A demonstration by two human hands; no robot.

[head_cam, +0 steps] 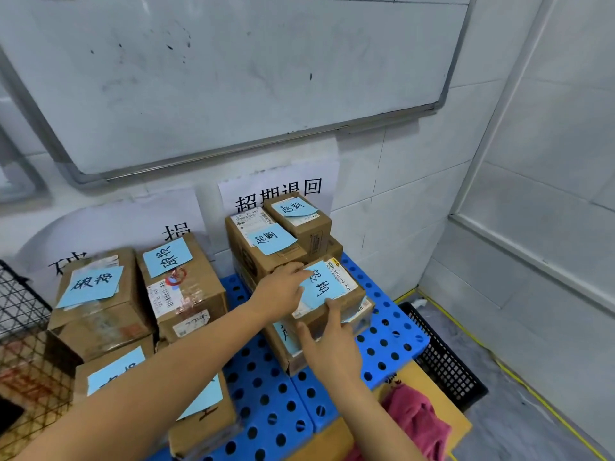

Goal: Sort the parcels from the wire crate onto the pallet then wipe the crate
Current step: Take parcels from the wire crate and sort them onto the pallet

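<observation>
The parcel [336,287] sits on top of another box [286,351], on the right side of the blue pallet [266,394]. It has a blue note stuck on it. The left hand [279,291] lies on top of it, fingers only a little bent, pressing down. The right hand [332,347] holds the near edge, one finger on top and the thumb on the front.

I think the parcel is being set down now. To do it well, line up its edges with the box under it. It looks a bit turned, so twist it straight first. Keep the note facing up. Let go only when it sits flat.

The wire crate [23,311] waits at the left, and the pink cloth [416,417] lies near the right arm.
</observation>
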